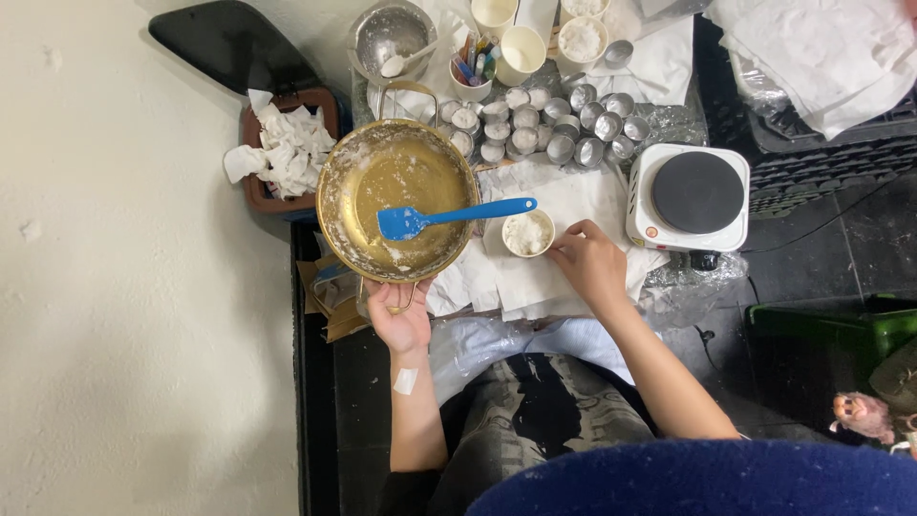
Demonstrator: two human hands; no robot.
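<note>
Two hands work around a gold pan (396,196): the left hand (401,320) clasps its near handle, a blue spatula (449,216) rests across it, and just right the right hand (590,263) pinches a wax-filled cup (527,233), seemingly mid-filling; steadying comes next.

A dark counter (315,382) carries white paper sheets (573,205) at its centre. On them sit a brass pan (396,196) at nine o'clock, a small cup (527,232) in the middle, metal tealight cups (564,124) at twelve and a white hotplate (690,198) at three.
</note>
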